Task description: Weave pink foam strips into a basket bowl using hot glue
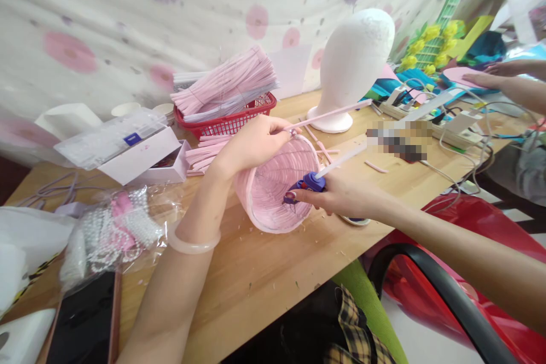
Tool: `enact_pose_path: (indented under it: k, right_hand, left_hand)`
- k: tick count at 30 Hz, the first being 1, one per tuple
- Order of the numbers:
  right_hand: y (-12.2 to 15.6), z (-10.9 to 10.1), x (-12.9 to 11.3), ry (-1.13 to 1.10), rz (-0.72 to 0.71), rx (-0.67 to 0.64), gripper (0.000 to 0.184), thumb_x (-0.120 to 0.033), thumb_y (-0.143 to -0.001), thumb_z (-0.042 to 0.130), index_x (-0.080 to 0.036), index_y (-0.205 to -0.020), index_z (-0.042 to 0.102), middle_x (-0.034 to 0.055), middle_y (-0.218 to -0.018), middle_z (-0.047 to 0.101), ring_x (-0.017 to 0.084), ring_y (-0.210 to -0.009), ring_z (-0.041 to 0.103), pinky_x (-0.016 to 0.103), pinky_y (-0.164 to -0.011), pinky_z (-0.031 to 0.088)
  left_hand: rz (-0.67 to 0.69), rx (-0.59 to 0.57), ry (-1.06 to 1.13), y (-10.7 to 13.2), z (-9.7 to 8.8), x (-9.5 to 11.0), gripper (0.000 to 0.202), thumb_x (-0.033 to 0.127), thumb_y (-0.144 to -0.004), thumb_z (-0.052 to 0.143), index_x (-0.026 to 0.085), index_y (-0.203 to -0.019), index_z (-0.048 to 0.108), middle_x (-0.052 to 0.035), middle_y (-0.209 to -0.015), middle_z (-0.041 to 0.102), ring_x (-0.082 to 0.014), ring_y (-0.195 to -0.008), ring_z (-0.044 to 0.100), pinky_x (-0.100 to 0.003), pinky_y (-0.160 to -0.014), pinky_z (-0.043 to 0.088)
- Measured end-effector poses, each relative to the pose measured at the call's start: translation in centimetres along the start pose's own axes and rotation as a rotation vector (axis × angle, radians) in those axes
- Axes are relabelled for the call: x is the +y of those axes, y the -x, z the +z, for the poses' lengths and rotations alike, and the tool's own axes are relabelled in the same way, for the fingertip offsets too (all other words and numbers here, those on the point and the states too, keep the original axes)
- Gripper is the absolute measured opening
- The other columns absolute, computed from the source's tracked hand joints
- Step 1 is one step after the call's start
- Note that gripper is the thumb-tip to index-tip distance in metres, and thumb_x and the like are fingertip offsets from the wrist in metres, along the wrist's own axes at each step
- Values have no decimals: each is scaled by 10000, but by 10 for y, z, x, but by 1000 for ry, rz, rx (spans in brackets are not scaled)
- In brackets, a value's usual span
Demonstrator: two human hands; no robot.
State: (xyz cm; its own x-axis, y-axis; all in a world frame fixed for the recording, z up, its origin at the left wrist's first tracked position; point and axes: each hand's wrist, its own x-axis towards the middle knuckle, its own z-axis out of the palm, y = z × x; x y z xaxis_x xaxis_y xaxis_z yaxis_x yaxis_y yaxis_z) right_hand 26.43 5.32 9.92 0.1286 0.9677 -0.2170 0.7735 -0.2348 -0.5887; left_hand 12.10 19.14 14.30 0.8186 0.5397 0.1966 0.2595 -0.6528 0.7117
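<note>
A pink woven paper basket (273, 193) lies tilted on the wooden table (264, 273), its mouth turned toward me. My left hand (251, 142) is closed over its upper rim and pinches a long pink paper strip (330, 114) that runs off to the right. My right hand (341, 196) grips a blue glue gun (311, 183), whose white glue stick points up to the right. The gun's nozzle is at the basket's inner rim.
A red basket (230, 119) full of pink paper strips stands behind, with loose strips beside it. A white foam head (354, 62), a power strip with cables (447, 125), white boxes (140, 153) and a bag of beads (115, 233) surround the work. Another person's arm (507, 82) is at the right.
</note>
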Motion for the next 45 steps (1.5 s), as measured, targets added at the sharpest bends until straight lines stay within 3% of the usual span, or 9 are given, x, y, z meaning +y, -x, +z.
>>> enact_pose_path:
  k: [7, 16, 23, 31, 38, 45]
  right_hand:
    - [-6, 3, -1, 32, -9, 27, 399, -575, -908, 571, -224, -766, 696, 1, -566, 631, 175, -601, 620, 285, -616, 467]
    - [2, 0, -3, 42, 22, 1, 445, -677, -869, 591, -249, -818, 703, -24, -510, 560, 140, -465, 506, 272, -491, 396]
    - [8, -3, -3, 48, 68, -31, 404, -656, -870, 612, -264, -891, 708, -16, -529, 557, 152, -467, 485, 289, -493, 393]
    - [7, -4, -2, 28, -21, -17, 417, -660, -867, 608, -261, -883, 726, -21, -548, 583, 150, -513, 532, 268, -514, 403]
    - [6, -4, 1, 50, 70, -70, 462, -707, -855, 599, -260, -818, 712, -7, -513, 585, 163, -452, 519, 293, -478, 396]
    - [17, -5, 1, 45, 38, -4, 460, -714, -855, 596, -266, -785, 672, -28, -448, 489, 167, -444, 490, 296, -488, 394]
  left_hand:
    - [16, -3, -2, -1, 0, -3, 309, 179, -934, 523, 190, -1094, 787, -16, -1200, 764, -192, -1137, 685, -299, -1016, 484]
    - [5, 0, -14, -1, 1, -3, 303, 197, -929, 535, 207, -1084, 795, -19, -1145, 781, -219, -1104, 691, -343, -1012, 498]
    - [5, 3, 1, 0, 1, -2, 293, 201, -928, 542, 204, -1073, 797, -26, -1154, 780, -206, -1105, 688, -322, -1007, 494]
    - [10, 2, 7, 1, 1, -1, 299, 203, -911, 539, 201, -1067, 795, -17, -1153, 780, -200, -1086, 687, -315, -983, 486]
    - [-10, -2, 11, 1, 1, -1, 297, 220, -917, 546, 214, -1080, 794, -21, -1149, 781, -201, -1076, 686, -325, -989, 490]
    - [-3, 20, -12, 2, 2, 1, 285, 252, -932, 557, 214, -1087, 793, -22, -1105, 790, -194, -1038, 690, -310, -960, 484]
